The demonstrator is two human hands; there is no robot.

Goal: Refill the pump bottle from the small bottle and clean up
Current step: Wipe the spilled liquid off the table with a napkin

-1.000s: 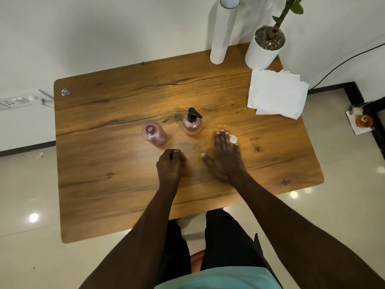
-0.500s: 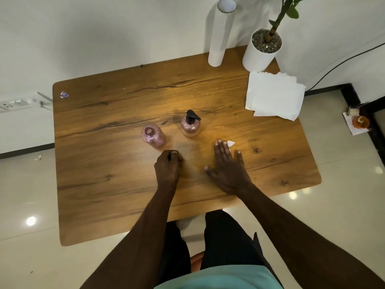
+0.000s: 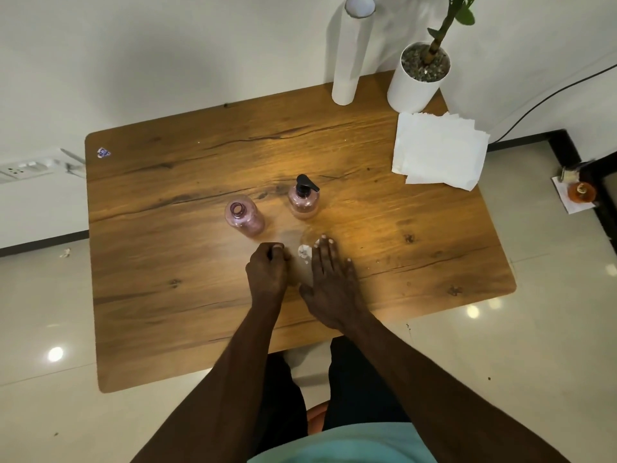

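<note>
A: Wooden table [image 3: 167, 262], tiled floor. Hands?
B: Left hand [image 3: 267, 267] clenched in a fist on the wood, contents can't tell. Right hand [image 3: 330, 279] flat, fingers spread, pressing a white tissue [image 3: 304, 252] that peeks out at the fingertips.
A: Bottles?
B: Small bottle [image 3: 244, 219] just beyond the left hand, upright, long axis vertical, open mouth up. Pump bottle [image 3: 303, 200] right of it, apart, upright, nozzle pointing right.
A: Farther?
B: Napkin stack [image 3: 439, 152] far right of the pump bottle; paper roll [image 3: 352, 51] and potted plant [image 3: 419, 75] behind.
</note>
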